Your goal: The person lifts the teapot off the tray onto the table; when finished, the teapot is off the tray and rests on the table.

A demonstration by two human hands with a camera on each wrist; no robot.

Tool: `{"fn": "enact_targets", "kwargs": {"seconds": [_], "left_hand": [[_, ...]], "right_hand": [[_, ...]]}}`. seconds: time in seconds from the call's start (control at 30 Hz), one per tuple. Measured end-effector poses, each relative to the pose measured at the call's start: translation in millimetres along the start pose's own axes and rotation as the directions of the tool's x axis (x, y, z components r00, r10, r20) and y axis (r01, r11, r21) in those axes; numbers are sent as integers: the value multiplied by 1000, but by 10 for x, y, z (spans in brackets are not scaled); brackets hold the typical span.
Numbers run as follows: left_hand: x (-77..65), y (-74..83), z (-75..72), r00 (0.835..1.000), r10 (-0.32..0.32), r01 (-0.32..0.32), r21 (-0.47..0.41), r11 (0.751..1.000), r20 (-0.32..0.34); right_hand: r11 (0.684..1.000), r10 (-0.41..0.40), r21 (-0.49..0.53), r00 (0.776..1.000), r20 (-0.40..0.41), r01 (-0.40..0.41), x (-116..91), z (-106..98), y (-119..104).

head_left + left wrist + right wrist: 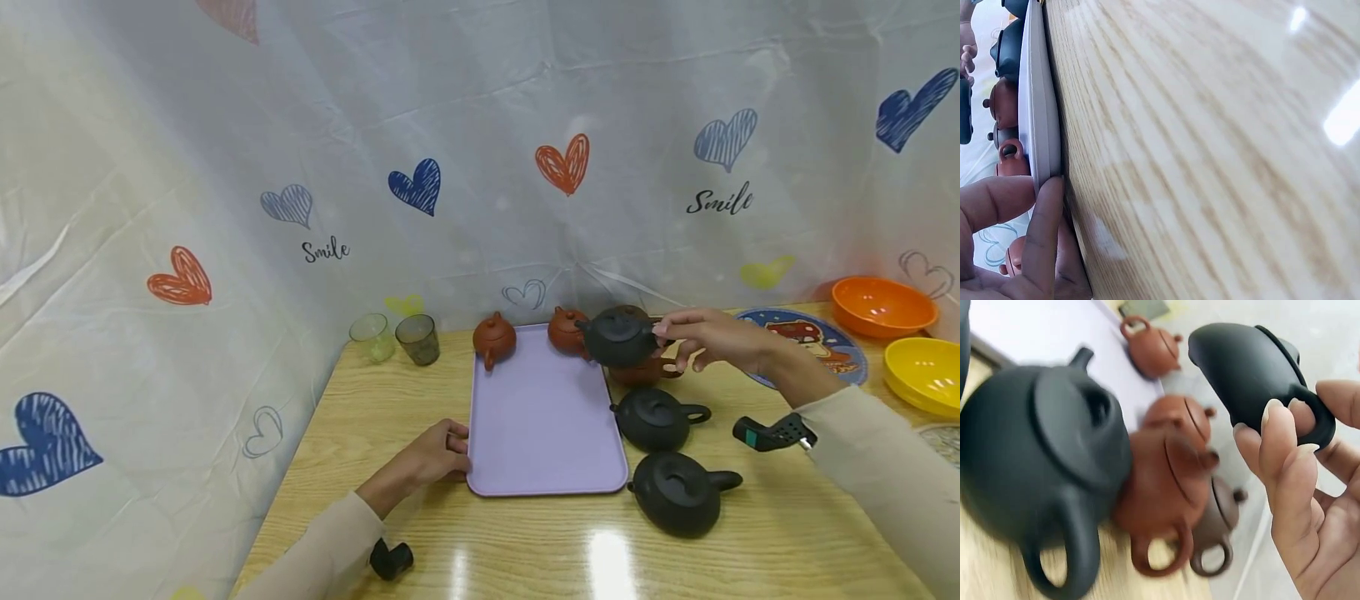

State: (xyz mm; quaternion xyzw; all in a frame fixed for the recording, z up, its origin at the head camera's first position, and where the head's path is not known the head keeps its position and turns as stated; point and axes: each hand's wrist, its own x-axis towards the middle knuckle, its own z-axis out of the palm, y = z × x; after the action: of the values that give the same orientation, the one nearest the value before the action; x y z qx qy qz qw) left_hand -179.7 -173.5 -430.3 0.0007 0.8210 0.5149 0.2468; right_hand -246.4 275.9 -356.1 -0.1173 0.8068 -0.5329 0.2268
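My right hand (720,337) pinches the handle of a black teapot (618,337), held up over the tray's far right corner; the right wrist view shows this teapot (1250,372) tilted, with fingers around its loop handle. The left hand (431,454) grips the near left edge of the lilac tray (540,425), finger and thumb on its rim (1044,125) in the left wrist view. Two small red-brown teapots, one at the far left (495,337) and another (565,330) at the far right, stand on the tray's far end.
Right of the tray stand two black teapots, one nearer (678,496) and one behind (652,419). A red-brown teapot (636,373) and a dark brown teapot (1225,506) are partly hidden. Cups (417,340), a round mat (810,337), an orange bowl (885,308) and a yellow bowl (926,375) stand around.
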Motion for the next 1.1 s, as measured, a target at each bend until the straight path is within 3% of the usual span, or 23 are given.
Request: {"fn": "enact_targets", "kwargs": {"seconds": [0.2, 0.57, 0.8, 1.1], "left_hand": [[-6, -10, -7, 1000, 4, -4, 8, 1000, -2], [-7, -6, -9, 1000, 7, -7, 9, 1000, -3], [0, -1, -4, 1000, 11, -11, 10, 1000, -2], [0, 5, -16, 1000, 9, -9, 16, 1000, 2]], "right_hand": [[1000, 3, -12, 1000, -20, -3, -87, -238, 176], [999, -39, -35, 998, 47, 40, -206, -718, 467], [996, 30, -89, 999, 46, -26, -249, -967, 644], [988, 124, -99, 987, 98, -114, -230, -1090, 779]]}}
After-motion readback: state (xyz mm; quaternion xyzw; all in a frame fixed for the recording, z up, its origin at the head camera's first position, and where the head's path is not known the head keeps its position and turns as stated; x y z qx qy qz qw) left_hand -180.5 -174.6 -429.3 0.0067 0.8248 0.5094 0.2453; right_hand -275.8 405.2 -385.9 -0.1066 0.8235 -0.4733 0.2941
